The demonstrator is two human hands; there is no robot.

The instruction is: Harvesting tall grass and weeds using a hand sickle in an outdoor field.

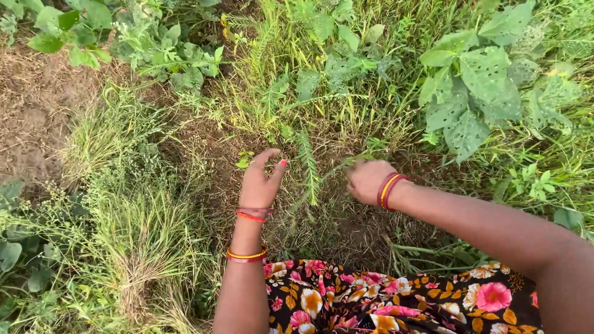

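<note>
My left hand [260, 179] reaches forward over bare soil, fingers apart, red nails showing, with nothing in it. It hovers just left of a feathery green weed stem [307, 167]. My right hand [366, 179] is closed in a fist around thin grass stalks [337, 166] that bend leftward from it toward the feathery weed. Red and yellow bangles circle both wrists. A dark floral cloth [383, 300] covers my lap at the bottom.
Broad holed leaves [476, 93] grow at the upper right. Dense grass tufts [136, 235] fill the left. Dry brown ground [31, 105] lies at the far left, and leafy weeds [154, 43] line the top.
</note>
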